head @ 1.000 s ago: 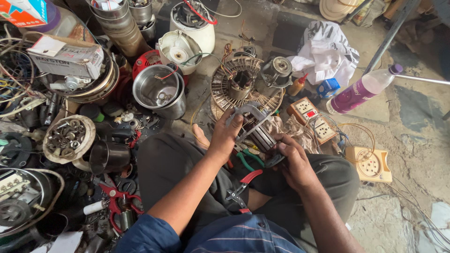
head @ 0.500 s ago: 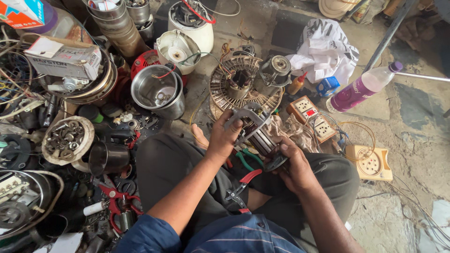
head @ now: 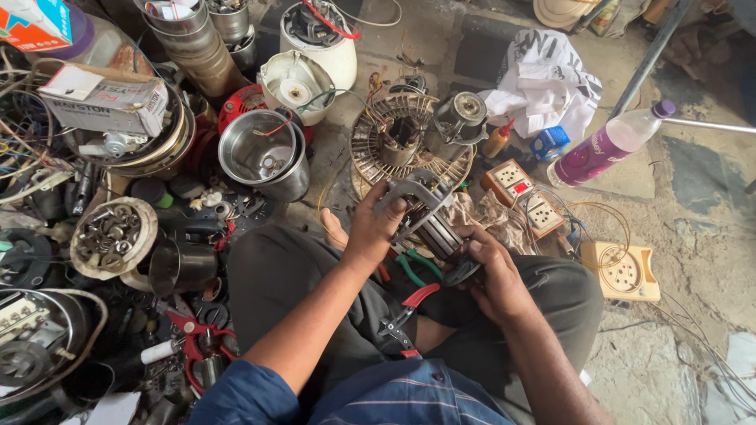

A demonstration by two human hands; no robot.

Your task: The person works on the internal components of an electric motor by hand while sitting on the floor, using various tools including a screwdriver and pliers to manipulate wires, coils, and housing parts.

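Little changed since earlier frame: left hand (head: 376, 228) still grips small motor (head: 429, 220) over lap, 12 o'clock; right hand (head: 492, 275) clasps its lower end. Best: steady housing, turn slowly.

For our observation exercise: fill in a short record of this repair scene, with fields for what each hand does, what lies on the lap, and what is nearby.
left hand: grips the upper metal bracket end of a small electric motor
right hand: holds the motor's lower end
lap: red-handled pliers
nearby: steel jar, round fan grille, purple bottle, socket board
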